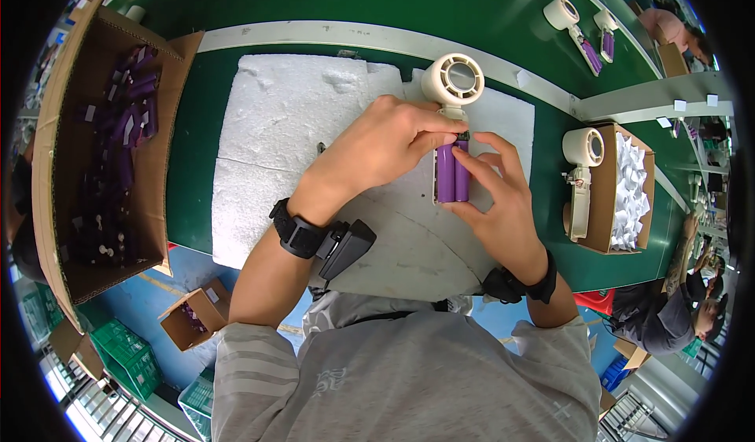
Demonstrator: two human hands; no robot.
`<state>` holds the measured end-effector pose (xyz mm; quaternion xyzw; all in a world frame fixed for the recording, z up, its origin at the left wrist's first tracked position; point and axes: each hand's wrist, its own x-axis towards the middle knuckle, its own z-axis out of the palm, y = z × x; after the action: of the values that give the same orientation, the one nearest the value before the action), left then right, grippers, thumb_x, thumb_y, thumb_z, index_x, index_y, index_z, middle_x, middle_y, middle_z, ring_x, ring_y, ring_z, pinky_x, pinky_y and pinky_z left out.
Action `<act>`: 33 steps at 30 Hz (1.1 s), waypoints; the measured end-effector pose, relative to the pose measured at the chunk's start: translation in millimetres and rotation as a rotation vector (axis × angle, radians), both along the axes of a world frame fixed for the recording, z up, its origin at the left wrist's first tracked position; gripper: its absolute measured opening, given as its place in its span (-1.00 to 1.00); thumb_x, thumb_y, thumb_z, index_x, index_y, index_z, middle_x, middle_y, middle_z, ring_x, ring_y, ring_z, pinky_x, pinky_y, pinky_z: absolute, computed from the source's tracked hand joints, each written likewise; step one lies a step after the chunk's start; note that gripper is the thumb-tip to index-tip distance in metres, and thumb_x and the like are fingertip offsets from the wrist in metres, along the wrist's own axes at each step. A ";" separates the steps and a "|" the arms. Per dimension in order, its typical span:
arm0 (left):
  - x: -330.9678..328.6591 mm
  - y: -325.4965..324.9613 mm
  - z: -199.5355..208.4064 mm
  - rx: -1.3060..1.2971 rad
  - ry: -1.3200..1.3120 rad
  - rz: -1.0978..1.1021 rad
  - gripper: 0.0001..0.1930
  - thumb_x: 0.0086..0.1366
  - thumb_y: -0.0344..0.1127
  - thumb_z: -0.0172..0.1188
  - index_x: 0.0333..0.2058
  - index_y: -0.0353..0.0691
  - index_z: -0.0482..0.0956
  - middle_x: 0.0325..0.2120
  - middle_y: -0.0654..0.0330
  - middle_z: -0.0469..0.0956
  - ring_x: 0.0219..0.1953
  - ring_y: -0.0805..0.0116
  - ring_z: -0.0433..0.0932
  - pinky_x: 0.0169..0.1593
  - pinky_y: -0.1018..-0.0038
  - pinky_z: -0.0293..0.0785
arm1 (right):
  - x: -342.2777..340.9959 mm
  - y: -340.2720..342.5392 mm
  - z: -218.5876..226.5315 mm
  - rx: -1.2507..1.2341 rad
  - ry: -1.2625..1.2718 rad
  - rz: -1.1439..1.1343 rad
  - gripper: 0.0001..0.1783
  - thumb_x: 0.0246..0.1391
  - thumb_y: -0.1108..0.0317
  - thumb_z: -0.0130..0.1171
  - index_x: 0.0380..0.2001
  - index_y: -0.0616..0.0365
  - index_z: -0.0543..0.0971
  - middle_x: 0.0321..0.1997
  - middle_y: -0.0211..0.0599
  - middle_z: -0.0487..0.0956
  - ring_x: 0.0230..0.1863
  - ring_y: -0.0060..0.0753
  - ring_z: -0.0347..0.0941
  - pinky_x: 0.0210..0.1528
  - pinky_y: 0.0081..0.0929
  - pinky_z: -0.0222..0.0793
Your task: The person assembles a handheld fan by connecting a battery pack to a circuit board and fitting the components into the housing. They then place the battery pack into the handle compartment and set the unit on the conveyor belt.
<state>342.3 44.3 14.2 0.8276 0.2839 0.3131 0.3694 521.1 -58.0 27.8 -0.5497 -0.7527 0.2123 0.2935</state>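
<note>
My left fingers [432, 138] pinch the white fan [458, 79] just above the purple cells [447, 178], which my spread right fingers [481, 171] touch, apparently for steadiness.

I count four cream handheld fans [432, 86]: one at my fingers [481, 171], one farther right on my worktop [197, 167], two beyond. Mine shows two purple battery cells [446, 178]. I wear two black wristbands [297, 236]; two cardboard boxes [605, 206] stand nearest, one each side.
</note>
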 end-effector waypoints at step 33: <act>-4.7 1.2 -3.4 -0.287 0.035 -0.011 -0.52 -0.15 -0.36 0.49 -0.13 -0.07 0.68 -0.44 0.10 0.64 -0.47 0.28 0.56 -0.25 0.38 0.51 | 7.8 7.2 -3.8 -0.067 -0.023 0.043 -0.20 -0.45 0.47 0.54 0.03 0.13 0.47 0.06 -0.19 0.35 -0.22 -0.27 0.50 -0.14 -0.37 0.48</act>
<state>337.6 45.4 10.7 0.7731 0.3275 0.2529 0.4807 528.9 -50.7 23.9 -0.5453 -0.7602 0.2372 0.2614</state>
